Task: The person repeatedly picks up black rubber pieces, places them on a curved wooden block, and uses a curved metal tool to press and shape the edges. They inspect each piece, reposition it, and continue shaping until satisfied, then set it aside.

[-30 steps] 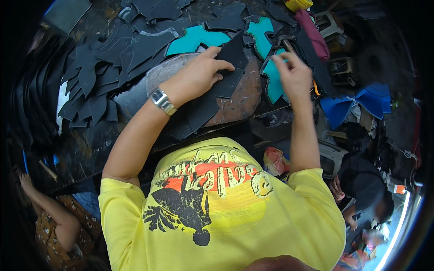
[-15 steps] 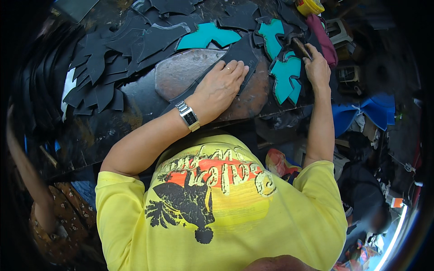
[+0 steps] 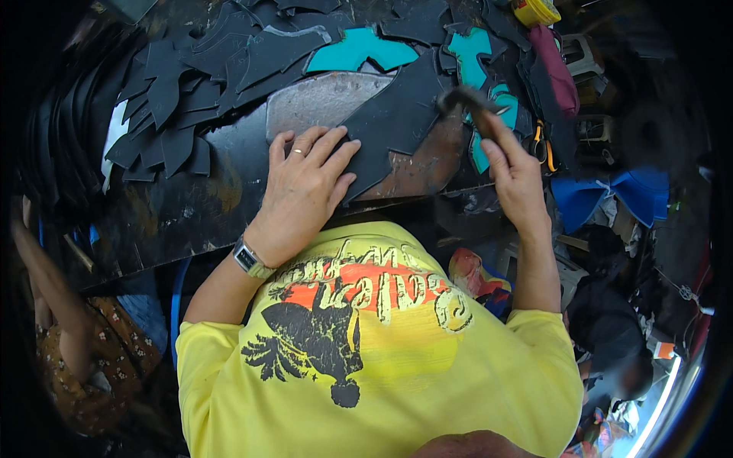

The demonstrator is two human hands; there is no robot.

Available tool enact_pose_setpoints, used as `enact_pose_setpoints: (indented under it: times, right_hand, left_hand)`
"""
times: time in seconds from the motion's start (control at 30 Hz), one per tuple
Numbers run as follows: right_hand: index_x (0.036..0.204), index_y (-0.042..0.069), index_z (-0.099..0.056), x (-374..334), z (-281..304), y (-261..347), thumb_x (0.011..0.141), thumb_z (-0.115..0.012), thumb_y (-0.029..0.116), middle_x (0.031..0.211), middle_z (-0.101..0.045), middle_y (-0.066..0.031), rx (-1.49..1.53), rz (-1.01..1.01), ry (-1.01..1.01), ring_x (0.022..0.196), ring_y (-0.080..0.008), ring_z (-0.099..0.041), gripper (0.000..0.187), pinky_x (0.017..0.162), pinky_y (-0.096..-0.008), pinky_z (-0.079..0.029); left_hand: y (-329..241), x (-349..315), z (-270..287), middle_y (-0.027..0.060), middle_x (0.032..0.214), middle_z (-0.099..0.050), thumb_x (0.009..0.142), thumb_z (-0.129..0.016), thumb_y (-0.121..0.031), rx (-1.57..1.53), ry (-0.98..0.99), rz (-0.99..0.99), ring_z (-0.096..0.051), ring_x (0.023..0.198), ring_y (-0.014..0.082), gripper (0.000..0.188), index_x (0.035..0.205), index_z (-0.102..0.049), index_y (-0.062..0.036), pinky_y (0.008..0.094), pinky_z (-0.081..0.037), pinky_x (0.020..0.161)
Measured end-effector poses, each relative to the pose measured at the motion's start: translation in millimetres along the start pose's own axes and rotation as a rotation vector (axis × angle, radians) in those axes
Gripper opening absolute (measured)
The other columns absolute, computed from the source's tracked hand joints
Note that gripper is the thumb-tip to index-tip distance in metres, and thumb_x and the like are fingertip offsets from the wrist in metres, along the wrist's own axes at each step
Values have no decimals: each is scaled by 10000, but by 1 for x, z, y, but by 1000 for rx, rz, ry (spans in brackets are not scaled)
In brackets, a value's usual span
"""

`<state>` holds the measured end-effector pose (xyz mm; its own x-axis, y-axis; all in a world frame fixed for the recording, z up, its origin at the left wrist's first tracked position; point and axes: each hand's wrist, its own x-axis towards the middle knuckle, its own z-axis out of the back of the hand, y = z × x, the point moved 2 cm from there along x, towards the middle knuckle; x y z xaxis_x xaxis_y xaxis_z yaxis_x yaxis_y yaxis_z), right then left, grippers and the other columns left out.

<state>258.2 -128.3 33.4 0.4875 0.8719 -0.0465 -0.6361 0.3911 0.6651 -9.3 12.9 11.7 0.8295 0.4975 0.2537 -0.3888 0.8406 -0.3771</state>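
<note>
Black sheet (image 3: pixel 401 111) noted on near side of teal arched piece (image 3: pixel 359 49); left hand (image 3: pixel 299 189) spread, ungripping, at sheet's edge; hammer-like tool (image 3: pixel 475 102) grasped by right hand (image 3: pixel 521 179), right of that piece; sheet could be skewed if struck while lightly steadied

Dark stained table (image 3: pixel 200 217): black cutouts (image 3: pixel 162 91) heaped left, teal shapes (image 3: pixel 363 47), slab (image 3: pixel 305 103) under black sheet (image 3: pixel 401 107)

Near the tabletop's (image 3: pixel 237 164) right end, a motion-blurred hammer (image 3: pixel 472 102) and the right hand (image 3: pixel 519 174) partly hide teal pieces (image 3: pixel 479 156), while the picture cuts off its farthest black pieces (image 3: pixel 309 5).
</note>
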Motion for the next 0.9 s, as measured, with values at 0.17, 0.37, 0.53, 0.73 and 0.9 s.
enact_pose_setpoints:
  times: [0.17, 0.37, 0.53, 0.73, 0.9]
  right_hand:
    - [1533, 119, -483, 0, -5, 8, 1056, -567, 166, 931, -625, -74, 284, -17, -140, 801, -130, -581, 486, 713, -281, -492]
    - [1528, 105, -477, 5, -6, 13, 1052, -600, 200, 1008, -733, -154, 123, 62, -5, 820, -191, -690, 501, 768, -328, -544]
    - [1535, 141, -474, 9, -14, 25, 1046, -607, 221, 936, -714, -165, 4, 170, -102, 786, -272, -694, 514, 732, -359, -546]
    - [1522, 140, -507, 5, -16, 29, 1056, -590, 202, 790, -592, -16, 286, 55, -40, 609, -39, -480, 478, 552, -214, -431]
    - [1504, 89, -504, 3, -33, 32, 1058, -587, 204, 1115, -752, -166, -186, 161, 151, 884, -269, -744, 468, 703, -415, -546]
  left_hand:
    - [9, -6, -10, 92, 1385, -598, 934, -699, -210, -38, -27, 2, -520, 1302, 274, 399, 1312, -644, -95, 516, -331, 1121]
    - [9, -7, -12, 86, 1410, -599, 937, -697, -208, -54, -30, 17, -521, 1310, 283, 431, 1353, -631, -117, 497, -350, 1112]
    - [9, -6, -12, 90, 1382, -593, 933, -699, -211, -40, -56, 6, -514, 1299, 272, 410, 1318, -633, -90, 490, -349, 1106]
    - [9, -6, -16, 91, 1381, -594, 934, -698, -209, -34, -68, 3, -513, 1294, 272, 413, 1323, -632, -88, 486, -359, 1096]
    - [9, -6, -17, 91, 1375, -599, 932, -699, -207, -44, -78, 4, -521, 1279, 281, 408, 1317, -636, -86, 480, -360, 1093]
